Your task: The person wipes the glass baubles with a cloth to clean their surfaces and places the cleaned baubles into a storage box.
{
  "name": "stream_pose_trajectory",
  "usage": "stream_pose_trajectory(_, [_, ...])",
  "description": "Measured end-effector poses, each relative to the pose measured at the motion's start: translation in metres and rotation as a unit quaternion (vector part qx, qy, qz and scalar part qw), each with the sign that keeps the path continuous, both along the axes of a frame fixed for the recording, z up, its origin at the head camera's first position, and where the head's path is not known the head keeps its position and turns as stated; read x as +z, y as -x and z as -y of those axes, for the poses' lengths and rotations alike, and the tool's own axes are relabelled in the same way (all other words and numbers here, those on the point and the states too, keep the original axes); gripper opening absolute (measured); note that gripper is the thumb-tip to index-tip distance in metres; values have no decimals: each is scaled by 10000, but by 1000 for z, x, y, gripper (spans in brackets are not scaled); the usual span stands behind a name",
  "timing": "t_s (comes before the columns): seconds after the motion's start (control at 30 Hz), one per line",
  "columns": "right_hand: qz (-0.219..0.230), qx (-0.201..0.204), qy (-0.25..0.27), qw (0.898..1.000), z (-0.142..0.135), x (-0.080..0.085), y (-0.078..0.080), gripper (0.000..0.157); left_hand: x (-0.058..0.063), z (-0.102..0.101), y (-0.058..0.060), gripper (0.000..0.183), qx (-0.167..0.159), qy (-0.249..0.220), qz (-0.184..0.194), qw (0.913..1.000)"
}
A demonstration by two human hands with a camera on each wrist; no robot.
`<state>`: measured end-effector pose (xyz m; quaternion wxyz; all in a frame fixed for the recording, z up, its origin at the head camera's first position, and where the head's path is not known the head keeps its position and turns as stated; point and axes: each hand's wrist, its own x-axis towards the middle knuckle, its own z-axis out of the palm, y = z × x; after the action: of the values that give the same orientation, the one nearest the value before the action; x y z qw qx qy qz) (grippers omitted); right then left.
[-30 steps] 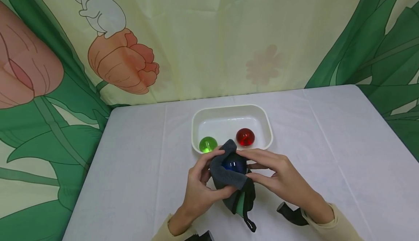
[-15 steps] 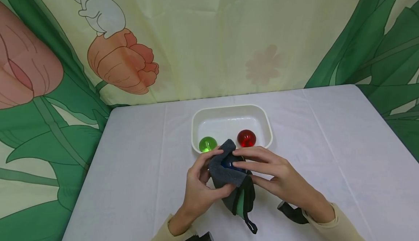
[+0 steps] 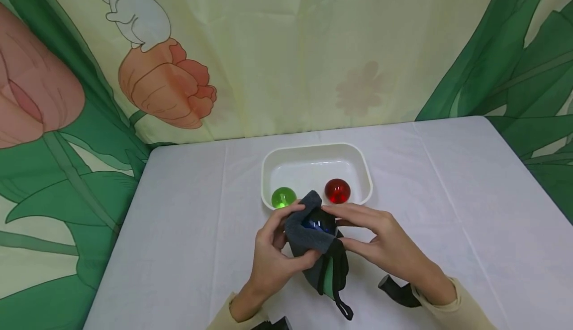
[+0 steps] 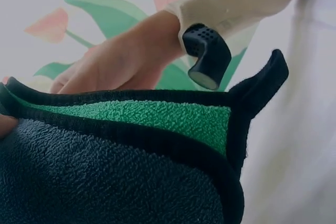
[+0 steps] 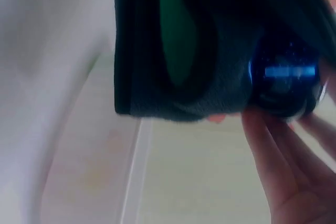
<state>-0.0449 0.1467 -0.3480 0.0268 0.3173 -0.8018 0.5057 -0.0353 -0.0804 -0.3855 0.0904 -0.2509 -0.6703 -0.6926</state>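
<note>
A dark blue glass ball [image 3: 320,222] sits in the fold of a grey cloth [image 3: 304,235] with black edging, a green inner side and a hanging loop. My left hand [image 3: 279,263] grips the cloth from the left, thumb in front and fingers behind. On the right, my right hand [image 3: 380,235] holds the ball between thumb and fingers. The right wrist view shows the blue ball [image 5: 286,77] with fingertips at its underside. In the left wrist view the folded cloth [image 4: 105,171] fills the lower part, and the right hand [image 4: 118,64] shows behind it.
Just beyond the hands stands a white tray [image 3: 313,150], holding a green ball [image 3: 284,197] and a red ball [image 3: 337,190]. A white cloth covers the table [image 3: 179,230]. Behind it hangs a curtain [image 3: 291,61] printed with flowers.
The right fingers went over the ball's top, then back to its right side, uncovering more of it. The red ball has shifted slightly right in the tray. The left hand keeps its hold.
</note>
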Motion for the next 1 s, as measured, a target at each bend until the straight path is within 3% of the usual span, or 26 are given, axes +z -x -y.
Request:
stream_pose_trajectory(0.2, [-850, 152, -177, 9961, -3, 1, 3, 42, -1, -1, 0, 65, -3, -19, 41, 10000])
stream_pose_trajectory(0.37, [-1370, 507, -77, 9892, -1, -1, 5, 38, 0, -1, 0, 66, 12, -18, 54, 10000])
stream_pose_trajectory(0.47, [-1227, 393, -97, 9916, -1, -2, 4, 41, 1, -1, 0, 67, -2, 0, 67, 10000])
stream_pose_trajectory(0.67, [-373, 94, 189, 9991, 1, -2, 0, 53, 1, 0, 0, 69, -64, 30, 17, 10000])
stream_pose_trajectory(0.87, [-397, 164, 209, 9989, 2, -2, 1, 69, 2, 1, -1, 67, -31, -26, 83, 10000])
stream_pose_trajectory(0.97, [-498, 149, -28, 9986, 1, 0, 1, 70, 2, 1, -1, 67, -22, -78, 100, 9999])
stream_pose_trajectory(1.0, [-568, 152, -87, 9982, 0, 0, 1, 63, 3, 2, -1, 67, -26, -90, 101, 9999])
